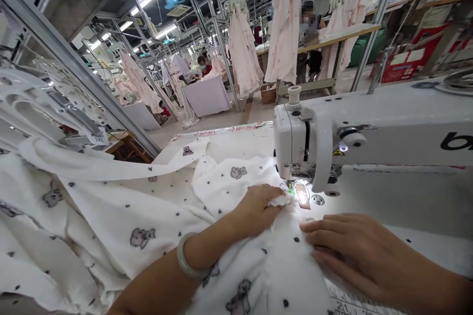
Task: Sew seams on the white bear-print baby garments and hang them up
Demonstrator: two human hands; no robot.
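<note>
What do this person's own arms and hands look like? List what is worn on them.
Both forearms are bare, with no sleeves or gloves in view. The left wrist carries a pale, smooth bangle. The left hand and right hand show no rings or markings.

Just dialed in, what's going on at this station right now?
A person sits at a white industrial sewing machine, working a white cotton fabric printed with small grey bears and dots. The left hand, a pale jade-like bangle on its wrist, pinches a bunched edge of the fabric right by the presser foot. The right hand lies flat on the fabric just in front of the needle area. Pink garments hang on overhead racks behind.
</note>
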